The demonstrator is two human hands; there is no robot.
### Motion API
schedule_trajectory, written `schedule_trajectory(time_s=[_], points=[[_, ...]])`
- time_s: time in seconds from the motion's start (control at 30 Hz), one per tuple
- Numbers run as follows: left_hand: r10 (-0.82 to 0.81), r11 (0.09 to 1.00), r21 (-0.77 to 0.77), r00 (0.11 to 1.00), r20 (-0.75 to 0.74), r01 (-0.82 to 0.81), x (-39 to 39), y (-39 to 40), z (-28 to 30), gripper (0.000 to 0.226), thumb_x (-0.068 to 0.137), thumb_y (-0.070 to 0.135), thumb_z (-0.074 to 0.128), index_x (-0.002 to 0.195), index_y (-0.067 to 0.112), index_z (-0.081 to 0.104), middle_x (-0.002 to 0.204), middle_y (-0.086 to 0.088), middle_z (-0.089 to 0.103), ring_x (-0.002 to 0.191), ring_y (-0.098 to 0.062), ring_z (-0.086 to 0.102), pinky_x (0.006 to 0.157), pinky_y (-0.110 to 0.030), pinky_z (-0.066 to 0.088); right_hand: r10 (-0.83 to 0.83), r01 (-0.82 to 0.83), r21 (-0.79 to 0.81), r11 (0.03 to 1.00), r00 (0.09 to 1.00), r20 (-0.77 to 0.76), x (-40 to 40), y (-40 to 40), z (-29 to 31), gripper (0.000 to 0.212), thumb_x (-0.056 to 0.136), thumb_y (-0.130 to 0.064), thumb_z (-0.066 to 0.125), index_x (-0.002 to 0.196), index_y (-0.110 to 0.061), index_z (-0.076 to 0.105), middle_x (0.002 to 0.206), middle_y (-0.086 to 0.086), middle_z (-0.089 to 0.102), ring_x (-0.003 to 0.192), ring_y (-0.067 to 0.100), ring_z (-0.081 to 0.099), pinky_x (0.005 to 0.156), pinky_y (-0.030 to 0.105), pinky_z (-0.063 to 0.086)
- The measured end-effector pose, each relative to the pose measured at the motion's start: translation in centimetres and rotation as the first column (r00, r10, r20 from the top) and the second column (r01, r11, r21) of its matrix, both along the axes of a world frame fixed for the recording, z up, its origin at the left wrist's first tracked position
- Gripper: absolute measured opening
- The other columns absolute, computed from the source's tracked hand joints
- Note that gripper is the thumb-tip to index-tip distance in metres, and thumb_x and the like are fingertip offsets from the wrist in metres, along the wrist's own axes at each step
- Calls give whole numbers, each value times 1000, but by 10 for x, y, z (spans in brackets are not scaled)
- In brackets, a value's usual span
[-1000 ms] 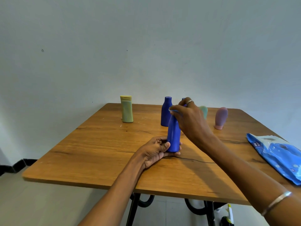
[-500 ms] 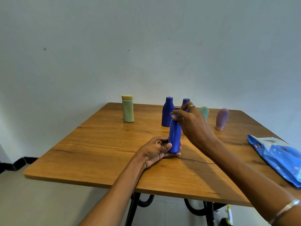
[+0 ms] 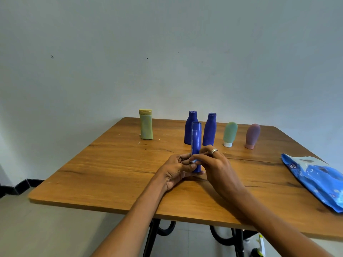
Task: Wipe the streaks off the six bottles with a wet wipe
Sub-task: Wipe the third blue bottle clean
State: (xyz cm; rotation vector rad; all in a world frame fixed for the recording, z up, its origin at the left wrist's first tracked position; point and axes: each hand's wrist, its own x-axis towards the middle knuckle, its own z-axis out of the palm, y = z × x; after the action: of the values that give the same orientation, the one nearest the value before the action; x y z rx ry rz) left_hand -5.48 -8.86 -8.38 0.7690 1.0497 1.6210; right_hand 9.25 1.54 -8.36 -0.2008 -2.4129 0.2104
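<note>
A slim blue bottle [image 3: 196, 140] stands upright on the wooden table [image 3: 115, 164]. My left hand [image 3: 176, 169] grips its base from the left. My right hand [image 3: 213, 164] is curled round its lower part, with a small pale bit of wet wipe [image 3: 194, 161] showing under the fingers. Behind stand a yellow-green bottle [image 3: 146, 125], two dark blue bottles [image 3: 190, 132] [image 3: 210, 128], a mint green tube [image 3: 230, 133] on its white cap and a mauve tube [image 3: 252, 135].
A blue pack of wet wipes [image 3: 315, 175] lies at the table's right edge. The wall is close behind the table. Black metal legs [image 3: 154, 236] show beneath the near edge, and a small bottle [image 3: 259, 247] sits on the floor.
My right hand has slid down the slim blue bottle from its cap to near its base. The left hand has kept its grip on the base.
</note>
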Motion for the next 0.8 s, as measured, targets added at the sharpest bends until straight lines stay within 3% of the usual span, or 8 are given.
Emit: schedule_trajectory(time_s=[0.1,0.17,0.27,0.33,0.5,0.8], points=[[6,1000,-4,1000,1,-6,0,0,0,41,89,-16,58,129,-7,59,110,-20,72,101,-27,72,84,-39,61,67,-71,-99,993,997,-40,8,-6,-2,39,88,-36,50,122,-24,66,128,-6,48,113,10,55,89,28,54],[18,1000,-9,999,-33,-18,1,1,0,41,87,-15,62,127,-6,61,113,-21,71,101,-28,72,85,-38,61,80,-85,-94,992,995,-59,12,-6,-2,39,89,-39,47,120,-25,67,125,-8,51,112,9,55,88,27,54],[16,1000,-5,996,-92,-16,2,3,-1,46,81,-12,70,127,-5,62,117,-20,70,104,-31,71,91,-42,60,14,-20,-44,999,992,-128,7,3,7,27,87,-9,68,113,-16,72,117,4,61,104,16,61,81,36,59],[17,1000,-22,988,-151,-21,3,5,-2,54,77,-10,77,129,-5,61,122,-22,68,106,-34,70,93,-45,58,-52,48,-22,999,982,-180,0,9,21,31,84,3,72,111,-12,74,112,7,65,100,17,62,79,34,58],[72,994,-54,958,-276,-91,8,5,1,54,71,-5,84,121,1,67,115,-16,73,106,-30,72,92,-46,59,-114,102,-64,993,966,-233,-19,28,63,32,88,-3,73,119,-13,74,112,4,66,94,6,56,72,6,39],[143,984,-61,950,-278,-166,9,4,2,57,69,-4,87,122,-2,66,112,-19,74,100,-34,74,89,-49,61,-84,84,-5,996,986,-147,-8,24,44,28,86,1,73,111,-12,77,114,8,67,95,8,58,75,4,35]])
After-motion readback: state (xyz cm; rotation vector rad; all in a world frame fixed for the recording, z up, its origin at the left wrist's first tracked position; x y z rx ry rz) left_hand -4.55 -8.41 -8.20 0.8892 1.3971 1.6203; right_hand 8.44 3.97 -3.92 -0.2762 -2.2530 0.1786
